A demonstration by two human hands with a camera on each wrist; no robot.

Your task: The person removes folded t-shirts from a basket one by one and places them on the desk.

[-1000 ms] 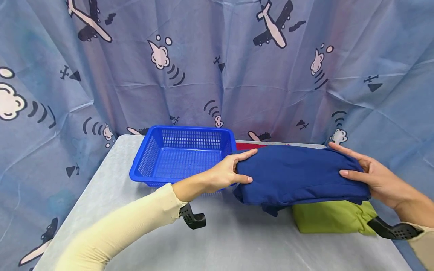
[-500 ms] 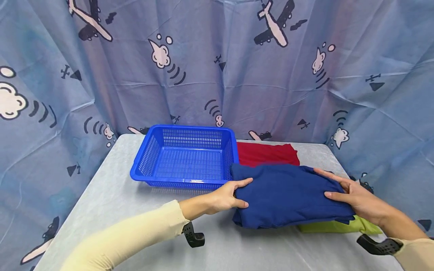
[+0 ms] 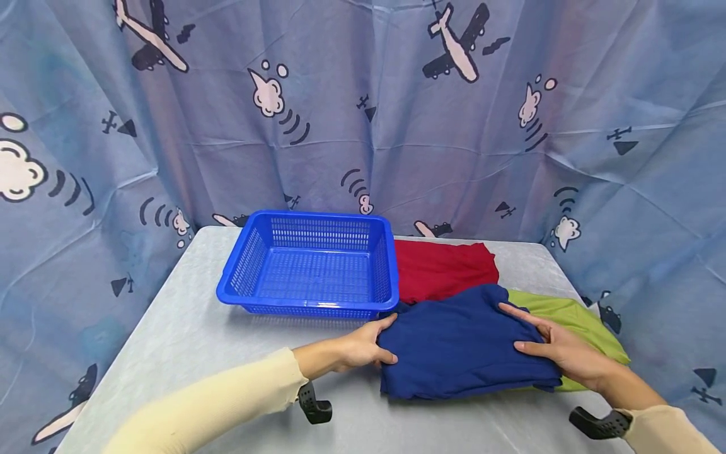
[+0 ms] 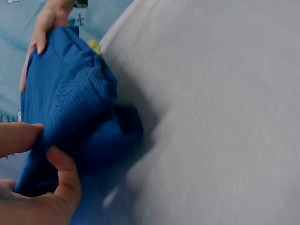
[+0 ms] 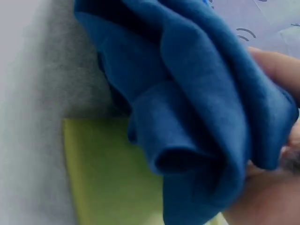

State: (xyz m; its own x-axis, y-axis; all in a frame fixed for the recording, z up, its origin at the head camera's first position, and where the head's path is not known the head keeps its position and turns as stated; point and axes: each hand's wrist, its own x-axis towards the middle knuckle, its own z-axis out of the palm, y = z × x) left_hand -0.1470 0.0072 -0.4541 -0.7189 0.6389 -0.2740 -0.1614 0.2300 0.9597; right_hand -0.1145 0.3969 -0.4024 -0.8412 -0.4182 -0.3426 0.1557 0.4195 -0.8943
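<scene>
A folded dark blue cloth garment (image 3: 454,347) is held between both hands, low over the table in front of the basket. My left hand (image 3: 363,345) grips its left edge; in the left wrist view the thumb and a finger pinch the fabric (image 4: 70,103). On the other side, my right hand (image 3: 567,350) grips the right edge, with thumb and index finger on top and the other fingers hidden beneath. Loose folds of the blue fabric (image 5: 187,93) fill the right wrist view. Partly under the garment's right end lies a folded yellow-green cloth (image 3: 573,321).
An empty blue plastic basket (image 3: 309,304) with perforated walls stands at the back left of the white-grey table (image 3: 187,315). Right of it lies a folded red cloth (image 3: 445,268). A blue curtain (image 3: 363,126) printed with planes hangs behind and around the table.
Both hands have lowered the blue garment toward me and shifted it left. The red cloth and more of the yellow-green cloth have come into sight. The basket has stayed put.
</scene>
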